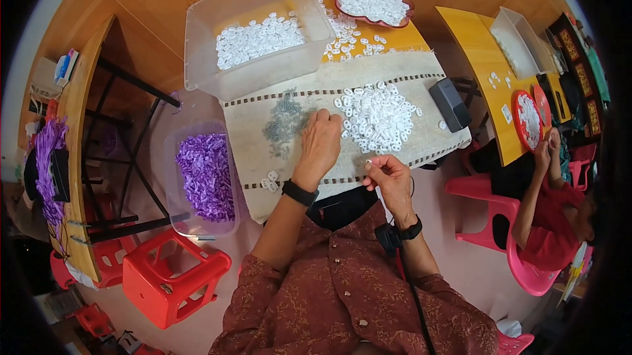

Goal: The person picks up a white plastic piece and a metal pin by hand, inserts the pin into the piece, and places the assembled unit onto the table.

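Observation:
My left hand (321, 141) reaches onto a spread of small grey metal pieces (282, 121) on the cloth-covered table (309, 95). Its fingers are curled down and pressed together, their tips hidden. To its right lies a heap of small white oval plastic pieces with holes (378, 118). Near the table's front edge, my right hand (392, 180) is closed in a pinch, a small white plastic piece (368, 163) showing at the fingertips. A few more white pieces (270, 181) lie left of my left forearm.
At the back stand a clear bin (197, 59) and a brown dish (409, 14), both with white pieces. A dark box (449, 105) sits at the right. Left are a tub of purple pieces (204, 177) and a red stool (174, 276). Another person (546, 223) sits at right.

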{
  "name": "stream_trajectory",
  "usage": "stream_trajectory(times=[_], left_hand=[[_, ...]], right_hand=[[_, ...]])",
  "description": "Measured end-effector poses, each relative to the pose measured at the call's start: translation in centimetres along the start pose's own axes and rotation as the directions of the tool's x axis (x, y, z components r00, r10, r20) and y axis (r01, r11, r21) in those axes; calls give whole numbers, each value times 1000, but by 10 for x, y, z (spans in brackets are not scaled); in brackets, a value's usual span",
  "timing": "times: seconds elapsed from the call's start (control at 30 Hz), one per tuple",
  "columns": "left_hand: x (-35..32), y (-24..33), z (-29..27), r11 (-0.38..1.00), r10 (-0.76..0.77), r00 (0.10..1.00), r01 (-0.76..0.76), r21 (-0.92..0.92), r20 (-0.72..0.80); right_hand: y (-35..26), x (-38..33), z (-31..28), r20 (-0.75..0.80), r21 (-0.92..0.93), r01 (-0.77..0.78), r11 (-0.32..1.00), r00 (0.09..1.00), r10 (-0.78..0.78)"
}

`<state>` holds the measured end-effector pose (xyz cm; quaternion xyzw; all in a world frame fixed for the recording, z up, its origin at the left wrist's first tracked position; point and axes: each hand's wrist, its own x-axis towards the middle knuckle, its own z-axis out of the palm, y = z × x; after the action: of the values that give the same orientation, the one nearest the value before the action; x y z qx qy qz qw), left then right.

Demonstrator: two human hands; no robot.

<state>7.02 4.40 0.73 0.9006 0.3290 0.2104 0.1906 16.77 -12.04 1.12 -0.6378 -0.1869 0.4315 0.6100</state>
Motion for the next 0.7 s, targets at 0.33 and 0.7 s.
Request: stream_trajectory(times=[0.33,0.7], left_hand=[[-58,1,-16,322,-268,935,312,-894,230],[-90,-17,-13,-136,-162,910,362,-922,382]], right_hand=[[-5,-2,5,4,-8,-28,1000,1000,28],[-13,-14,33,83,23,-41,999,996,39]])
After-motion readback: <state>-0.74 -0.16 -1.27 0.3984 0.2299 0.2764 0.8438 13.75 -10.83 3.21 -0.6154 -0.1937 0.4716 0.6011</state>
